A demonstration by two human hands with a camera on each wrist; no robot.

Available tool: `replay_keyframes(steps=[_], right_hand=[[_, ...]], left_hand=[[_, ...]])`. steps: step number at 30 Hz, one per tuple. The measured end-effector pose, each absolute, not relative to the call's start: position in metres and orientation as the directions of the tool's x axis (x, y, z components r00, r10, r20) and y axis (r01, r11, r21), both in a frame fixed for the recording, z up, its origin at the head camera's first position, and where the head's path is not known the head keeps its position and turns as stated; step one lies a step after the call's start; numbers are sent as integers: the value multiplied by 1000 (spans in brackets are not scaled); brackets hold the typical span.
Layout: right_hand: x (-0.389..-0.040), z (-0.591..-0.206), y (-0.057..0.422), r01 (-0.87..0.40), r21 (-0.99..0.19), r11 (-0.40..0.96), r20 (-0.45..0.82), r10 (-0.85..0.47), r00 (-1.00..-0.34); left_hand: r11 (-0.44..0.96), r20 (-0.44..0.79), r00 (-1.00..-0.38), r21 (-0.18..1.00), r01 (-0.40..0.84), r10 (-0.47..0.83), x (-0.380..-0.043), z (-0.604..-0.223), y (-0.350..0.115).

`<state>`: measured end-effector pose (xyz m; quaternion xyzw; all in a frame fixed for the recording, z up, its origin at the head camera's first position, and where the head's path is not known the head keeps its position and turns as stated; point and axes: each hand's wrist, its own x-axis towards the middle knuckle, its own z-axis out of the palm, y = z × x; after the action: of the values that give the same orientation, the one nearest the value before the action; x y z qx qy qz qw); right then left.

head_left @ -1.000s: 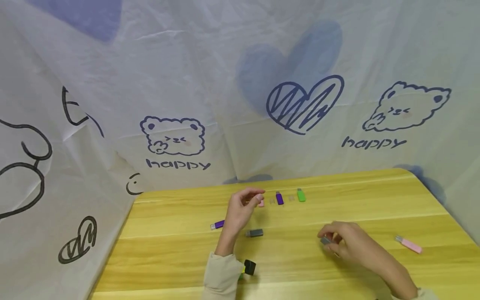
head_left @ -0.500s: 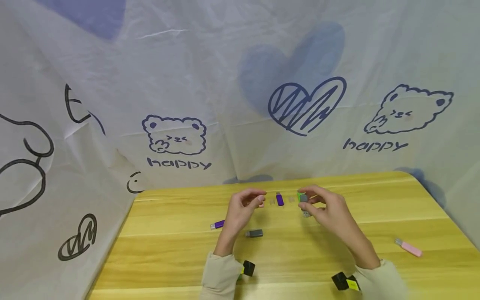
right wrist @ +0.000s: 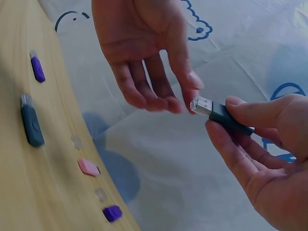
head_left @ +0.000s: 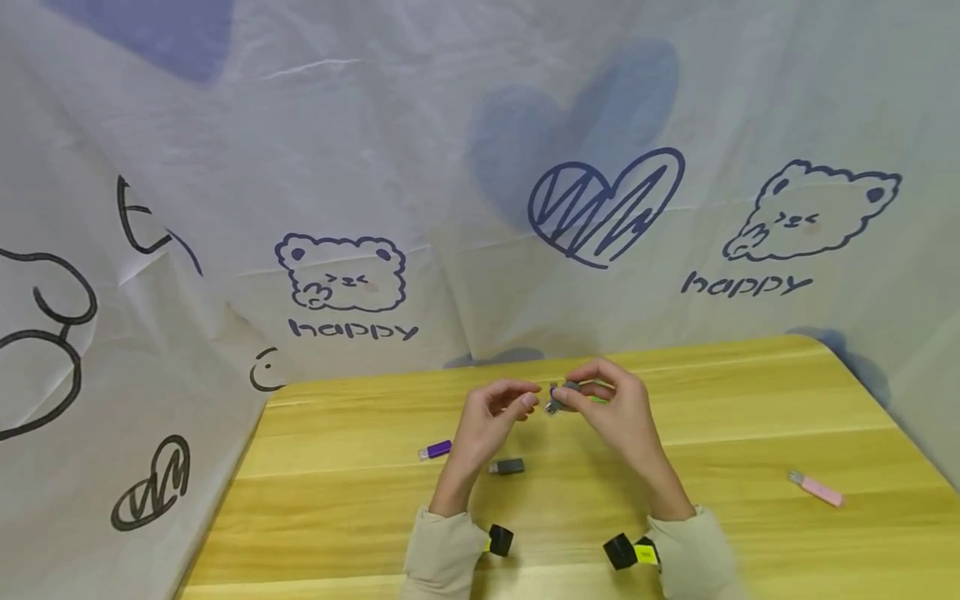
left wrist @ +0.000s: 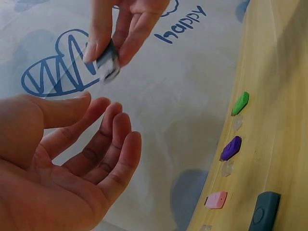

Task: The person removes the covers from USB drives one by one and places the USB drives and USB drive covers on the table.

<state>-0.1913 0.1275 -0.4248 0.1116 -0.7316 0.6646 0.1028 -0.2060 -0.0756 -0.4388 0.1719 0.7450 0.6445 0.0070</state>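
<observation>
- Your right hand (head_left: 611,412): one, narrow, pinching a dark gray memory stick (right wrist: 228,118) between thumb and fingers.
- Held memory stick: raised off the table, metal plug bare of the fingers and turned toward your other hand.
- Your left hand (head_left: 486,421): one, relaxed, fingers gently bent, with a gap between thumb and fingertips; just beside the plug, nothing seen in its hold.
- Black blocks (head_left: 621,552): two, one at each of your wrists, with yellow labels, against beige sleeves (head_left: 692,550).
- Second gray stick (head_left: 509,467): one, lying on the table near your left wrist, plug to the left.
- Purple stick (head_left: 437,450): one, lying to the left of your left forearm, plug to the left.
- Row toward the far edge, right to left: green stick (left wrist: 240,103), clear piece (left wrist: 237,122), another purple stick (left wrist: 231,148), second clear piece (left wrist: 227,168), short pink stick (left wrist: 216,199).
- Long pink stick (head_left: 819,490): one, lying well apart to your right, plug away from you.
- Table (head_left: 315,517): one, yellow wood grain.
- Sheet (head_left: 465,167): pale, behind the table, printed with hearts, bears and "happy".
</observation>
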Motion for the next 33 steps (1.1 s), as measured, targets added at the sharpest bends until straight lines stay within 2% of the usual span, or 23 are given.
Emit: replay_keyframes(steps=[8, 13, 20, 33], right_hand=[[-194, -435, 121, -316, -949, -7, 316, -2, -949], [-193, -437, 120, -287, -958, -16, 288, -3, -958], [-192, -437, 120, -222, -972, 75, 221, -32, -975], [-189, -438, 115, -247, -942, 228, 225, -119, -967]], left_hand=[[54, 197, -935, 974, 222, 296, -205, -437, -76], [35, 188, -940, 978, 207, 285, -205, -438, -76], [35, 201, -947, 976, 217, 249, -205, -439, -74], [118, 238, -945, 956, 269, 223, -206, -444, -71]])
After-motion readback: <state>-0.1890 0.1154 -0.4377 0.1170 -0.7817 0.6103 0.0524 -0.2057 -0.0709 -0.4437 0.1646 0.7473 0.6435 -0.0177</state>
